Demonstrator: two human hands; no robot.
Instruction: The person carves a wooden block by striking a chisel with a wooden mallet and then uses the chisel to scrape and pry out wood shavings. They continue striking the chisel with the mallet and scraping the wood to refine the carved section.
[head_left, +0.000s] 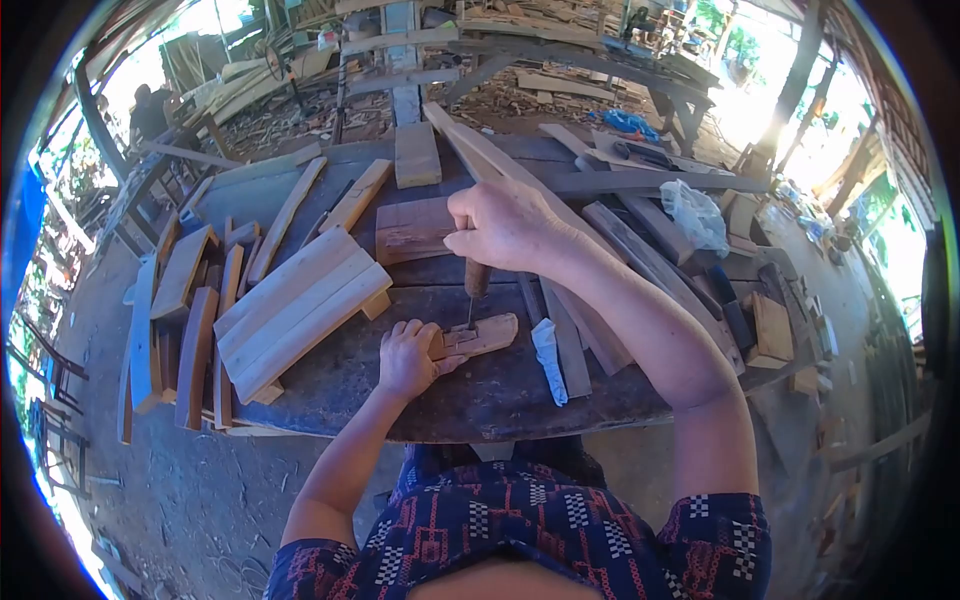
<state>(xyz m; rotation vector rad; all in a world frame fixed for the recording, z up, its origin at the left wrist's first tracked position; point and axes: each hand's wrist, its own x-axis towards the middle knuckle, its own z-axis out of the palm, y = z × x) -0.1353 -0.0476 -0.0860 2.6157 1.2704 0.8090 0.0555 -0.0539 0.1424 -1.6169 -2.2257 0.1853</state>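
Note:
My left hand (408,358) is closed on a short piece of wood (492,335), pressing it against the dark tabletop. My right hand (508,226) grips the upper part of a chisel's wooden handle (477,279). The chisel stands nearly upright, and its thin metal blade meets the top of the wood piece close to a cut recess. Just left of my right hand lies a thick reddish-brown wooden block (412,231), partly hidden by the fingers.
Joined pale boards (300,310) and several wood lengths lie on the left. Long planks (655,262), a clear plastic bag (695,215) and a crumpled whitish strip (548,362) are on the right. Beyond the workbench (450,412), scraps cover the ground near another wooden table (640,70).

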